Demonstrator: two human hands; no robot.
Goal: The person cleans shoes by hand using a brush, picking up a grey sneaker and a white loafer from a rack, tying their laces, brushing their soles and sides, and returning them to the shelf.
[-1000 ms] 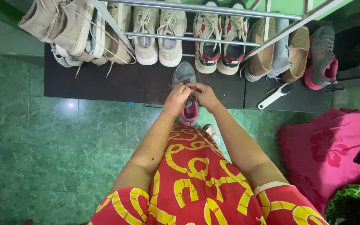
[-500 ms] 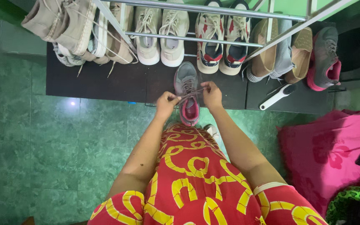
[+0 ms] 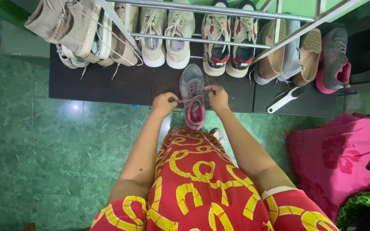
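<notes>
the grey and pink shoe [image 3: 192,96] is lying on the dark mat [image 3: 108,83], long axis running near to far, between both hands. the left hand [image 3: 164,104] and right hand [image 3: 218,96] are each pinching a lace end [image 3: 180,101], equally near.

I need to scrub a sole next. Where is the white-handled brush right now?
In the head view, the white-handled brush lies on the dark shelf board, to the person's right of the grey-and-pink sneaker being laced, just below the tan slip-on shoes.
</notes>
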